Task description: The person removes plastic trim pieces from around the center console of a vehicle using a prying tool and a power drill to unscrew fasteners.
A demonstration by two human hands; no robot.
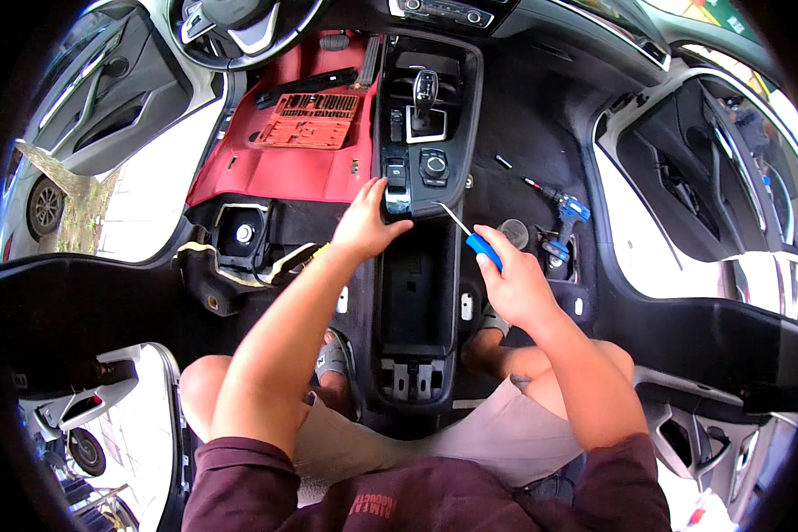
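A hook pick with a blue handle (482,247) is gripped in my right hand (517,282), over the right side of the centre console. Its thin, bent metal tip meets the rear edge of the console's black trim panel (453,182), or lies just above it; I cannot tell which. My left hand (362,222) rests at the panel's rear left corner, fingers stretched forward and thumb spread. Ahead of it on the panel are a rotary knob (434,166) and a gear lever (425,91). Behind the panel lies an open console bin (414,293).
A red mat (266,177) bears an open orange bit case (309,122) at the left front. On the right floor are a blue cordless drill (569,220) and a round cup (513,235). A steering wheel (239,31) stands front left. The car doors are open.
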